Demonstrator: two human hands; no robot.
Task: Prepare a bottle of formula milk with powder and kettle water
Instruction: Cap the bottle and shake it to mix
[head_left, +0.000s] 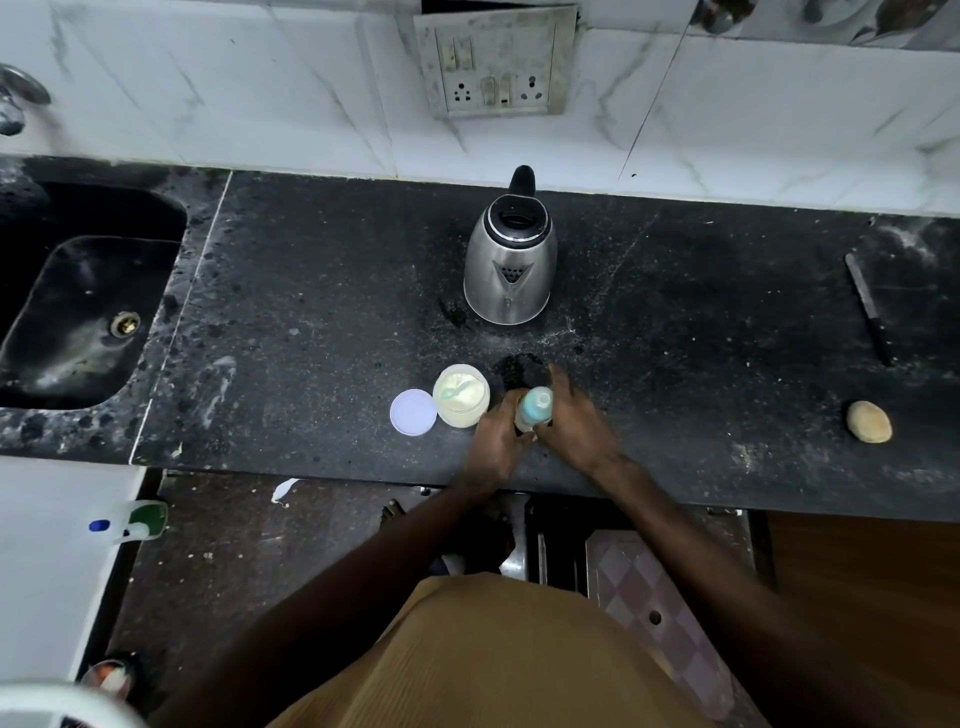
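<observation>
Gripping bottle (535, 408) between left hand (496, 441), right hand (574, 421) fingers

Open counter (405, 322) between kettle (509, 270) and powder jar (461, 396)

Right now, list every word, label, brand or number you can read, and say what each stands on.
None can be read.
Kettle: no brand or marking legible.
Powder jar and lid: no label shows from above.
Baby bottle, gripped by left hand and right hand: blurred, no marks legible.
Switch plate: no lettering legible.
</observation>
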